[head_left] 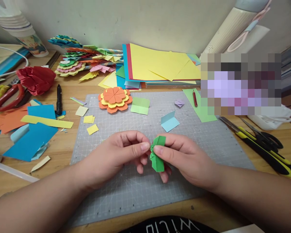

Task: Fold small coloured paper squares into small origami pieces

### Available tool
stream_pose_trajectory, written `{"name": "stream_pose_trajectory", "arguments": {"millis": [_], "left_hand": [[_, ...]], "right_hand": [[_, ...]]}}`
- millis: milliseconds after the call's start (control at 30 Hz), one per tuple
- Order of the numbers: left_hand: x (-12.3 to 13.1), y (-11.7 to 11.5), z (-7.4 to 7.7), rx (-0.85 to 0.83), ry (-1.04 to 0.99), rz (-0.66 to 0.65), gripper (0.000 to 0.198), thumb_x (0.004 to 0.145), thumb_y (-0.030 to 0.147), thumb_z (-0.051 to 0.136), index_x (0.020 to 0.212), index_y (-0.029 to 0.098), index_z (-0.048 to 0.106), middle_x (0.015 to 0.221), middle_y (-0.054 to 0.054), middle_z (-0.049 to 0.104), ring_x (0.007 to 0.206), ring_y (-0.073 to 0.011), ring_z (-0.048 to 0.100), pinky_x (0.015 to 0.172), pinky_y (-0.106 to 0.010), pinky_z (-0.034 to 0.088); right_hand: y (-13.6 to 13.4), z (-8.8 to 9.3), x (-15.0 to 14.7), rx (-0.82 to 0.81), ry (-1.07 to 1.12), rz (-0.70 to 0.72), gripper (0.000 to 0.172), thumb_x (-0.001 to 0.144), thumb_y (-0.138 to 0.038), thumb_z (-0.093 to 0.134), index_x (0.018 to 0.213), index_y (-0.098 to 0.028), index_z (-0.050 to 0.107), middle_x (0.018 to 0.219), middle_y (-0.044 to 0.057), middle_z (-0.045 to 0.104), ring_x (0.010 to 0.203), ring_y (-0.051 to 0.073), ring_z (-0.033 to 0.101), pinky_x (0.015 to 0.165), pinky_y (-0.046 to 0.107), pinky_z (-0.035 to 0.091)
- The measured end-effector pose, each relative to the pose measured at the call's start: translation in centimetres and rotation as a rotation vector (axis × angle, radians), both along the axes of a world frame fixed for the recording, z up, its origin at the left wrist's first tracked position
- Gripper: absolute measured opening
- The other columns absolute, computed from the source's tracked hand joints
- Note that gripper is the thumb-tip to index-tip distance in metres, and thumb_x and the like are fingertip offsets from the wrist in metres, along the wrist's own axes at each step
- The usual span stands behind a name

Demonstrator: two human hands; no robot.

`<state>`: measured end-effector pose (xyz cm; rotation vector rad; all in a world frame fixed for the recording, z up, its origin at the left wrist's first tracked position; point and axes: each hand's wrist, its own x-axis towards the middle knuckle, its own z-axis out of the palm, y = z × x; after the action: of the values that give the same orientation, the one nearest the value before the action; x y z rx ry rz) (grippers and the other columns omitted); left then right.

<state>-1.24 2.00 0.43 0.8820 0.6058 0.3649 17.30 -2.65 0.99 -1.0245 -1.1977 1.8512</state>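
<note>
A folded green paper piece [159, 161] is held above the grey cutting mat [106, 200], its left edge crumpled into small folds. My right hand [184, 155] pinches it, thumb on its front face and fingers behind. My left hand [128, 150] has thumb and forefinger pressed together at the paper's crumpled left edge; its other fingers curl below. Beyond my hands lie a folded light blue paper [170, 121], a creased light green square [140, 105] and a layered orange and yellow paper flower [115, 99].
Blue paper scraps [30, 142], red-handled scissors [8, 97] and a black pen [59, 100] lie left. A yellow-black cutter [266, 150] and black scissors [269, 139] lie right. Behind are stacked yellow sheets [157, 64] and paper flowers [72, 63].
</note>
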Motion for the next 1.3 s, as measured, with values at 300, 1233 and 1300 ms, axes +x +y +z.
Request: {"name": "stream_pose_trajectory", "arguments": {"millis": [300,1233,1300], "left_hand": [[-0.1,-0.6,0.6,0.278,0.045,-0.054,0.025,0.096,0.032,0.043,0.077,0.017,0.049,0.068,0.003,0.044,0.064,-0.0108,0.039,0.061,-0.023,0.033],[0.2,-0.9,0.9,0.272,-0.017,-0.046,0.022,0.096,0.026,0.044,0.076,0.017,0.049,0.068,0.002,0.052,0.061,-0.0092,0.039,0.059,-0.022,0.033],[0.3,-1.1,1.0,0.253,-0.040,-0.027,0.024,0.095,0.029,0.046,0.075,0.017,0.048,0.067,0.002,0.053,0.059,-0.0088,0.039,0.057,-0.021,0.033]], "right_hand": [[-0.2,0.2,0.1,-0.064,0.034,0.007,0.022,0.090,-0.030,0.053,0.072,-0.016,0.056,0.060,-0.003,0.055,0.046,0.006,0.052,0.045,0.016,0.043],[-0.4,0.1,-0.1,0.013,-0.051,0.031,0.025,0.091,-0.032,0.051,0.071,-0.016,0.053,0.057,-0.004,0.050,0.047,0.007,0.049,0.047,0.018,0.041],[-0.5,0.1,-0.2,-0.007,-0.032,0.044,0.026,0.091,-0.033,0.051,0.071,-0.016,0.053,0.057,-0.004,0.050,0.047,0.007,0.049,0.047,0.018,0.042]]}}
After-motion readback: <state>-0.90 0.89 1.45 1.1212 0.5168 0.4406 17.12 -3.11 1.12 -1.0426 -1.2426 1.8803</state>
